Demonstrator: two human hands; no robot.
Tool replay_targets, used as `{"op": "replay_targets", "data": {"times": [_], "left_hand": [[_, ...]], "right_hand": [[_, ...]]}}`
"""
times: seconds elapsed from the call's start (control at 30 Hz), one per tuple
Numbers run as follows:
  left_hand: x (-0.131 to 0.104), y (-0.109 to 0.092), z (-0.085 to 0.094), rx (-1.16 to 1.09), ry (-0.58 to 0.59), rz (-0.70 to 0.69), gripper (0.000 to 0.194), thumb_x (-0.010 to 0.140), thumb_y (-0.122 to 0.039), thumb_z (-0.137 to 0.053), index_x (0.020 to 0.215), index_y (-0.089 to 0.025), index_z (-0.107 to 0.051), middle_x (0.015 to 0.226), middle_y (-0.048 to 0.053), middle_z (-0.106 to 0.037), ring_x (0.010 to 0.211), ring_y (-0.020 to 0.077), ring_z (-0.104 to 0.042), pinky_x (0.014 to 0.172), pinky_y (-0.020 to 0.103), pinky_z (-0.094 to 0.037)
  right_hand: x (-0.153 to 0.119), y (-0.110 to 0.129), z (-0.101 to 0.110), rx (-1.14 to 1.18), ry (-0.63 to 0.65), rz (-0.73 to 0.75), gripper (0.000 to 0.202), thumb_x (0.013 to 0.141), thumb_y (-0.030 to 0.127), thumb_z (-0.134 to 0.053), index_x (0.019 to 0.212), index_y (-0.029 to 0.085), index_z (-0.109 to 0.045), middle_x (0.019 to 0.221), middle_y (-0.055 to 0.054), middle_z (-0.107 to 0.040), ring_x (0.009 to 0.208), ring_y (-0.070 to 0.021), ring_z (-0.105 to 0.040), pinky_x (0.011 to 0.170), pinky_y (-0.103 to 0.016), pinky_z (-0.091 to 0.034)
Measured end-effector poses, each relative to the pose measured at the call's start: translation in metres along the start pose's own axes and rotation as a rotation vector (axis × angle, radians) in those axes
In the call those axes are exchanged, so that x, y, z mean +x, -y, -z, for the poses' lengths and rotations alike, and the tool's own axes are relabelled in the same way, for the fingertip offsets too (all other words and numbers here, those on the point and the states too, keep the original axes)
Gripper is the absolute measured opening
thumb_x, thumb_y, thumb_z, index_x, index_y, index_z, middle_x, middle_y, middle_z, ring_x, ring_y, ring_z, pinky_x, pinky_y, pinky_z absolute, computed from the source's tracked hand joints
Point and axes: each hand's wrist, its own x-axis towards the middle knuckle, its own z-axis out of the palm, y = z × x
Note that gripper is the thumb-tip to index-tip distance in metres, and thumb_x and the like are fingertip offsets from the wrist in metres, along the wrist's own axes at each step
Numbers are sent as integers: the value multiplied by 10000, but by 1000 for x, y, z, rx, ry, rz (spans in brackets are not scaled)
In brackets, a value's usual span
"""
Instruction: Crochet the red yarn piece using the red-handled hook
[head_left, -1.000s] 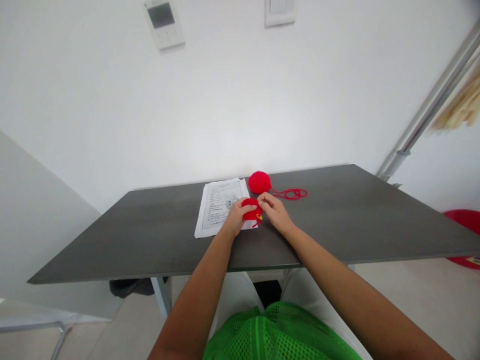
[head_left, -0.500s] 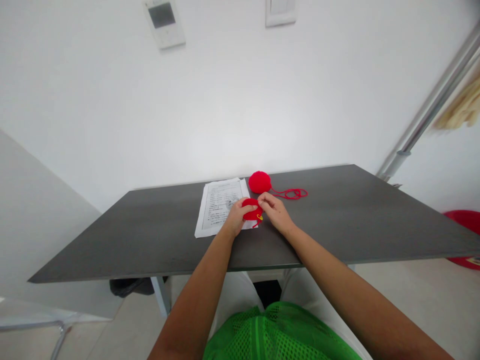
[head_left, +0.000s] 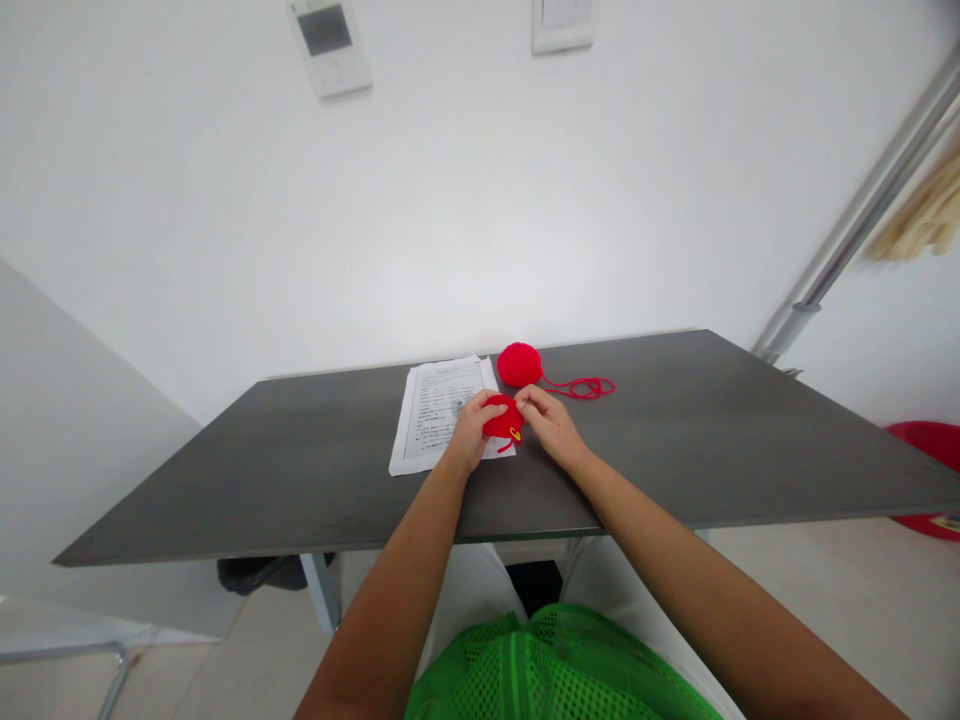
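Observation:
A small red crocheted piece is gripped at its left edge by my left hand, the thumb lying across its face. From its lower edge hang a yellow stitch marker and a short red yarn tail. My right hand is closed in a pinch at the piece's right edge; whatever sits between those fingertips is too small to make out. Just beyond the hands rests a red ball of yarn, and a loose strand of red yarn loops out to its right.
Printed paper sheets lie under and left of my left hand on the dark grey table. A white wall rises behind the table. Below its left side is a black bag; a red basin stands at far right.
The crocheted piece has shifted and tilted slightly to the left, its marker and tail swinging left too. My left fingers have adjusted on it, while the right hand stays almost in place.

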Motion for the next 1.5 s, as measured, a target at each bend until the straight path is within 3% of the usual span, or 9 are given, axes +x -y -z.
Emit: {"op": "replay_targets", "data": {"times": [1.5], "left_hand": [[0, 0, 1, 49, -16, 13, 190, 544, -216, -685, 686, -158, -572, 574, -24, -595, 528, 103, -525, 550, 229, -372]], "right_hand": [[-1, 2, 0, 1, 21, -12, 86, 761, 291, -481, 731, 215, -508, 599, 43, -408, 592, -138, -377, 572, -264, -306]]}}
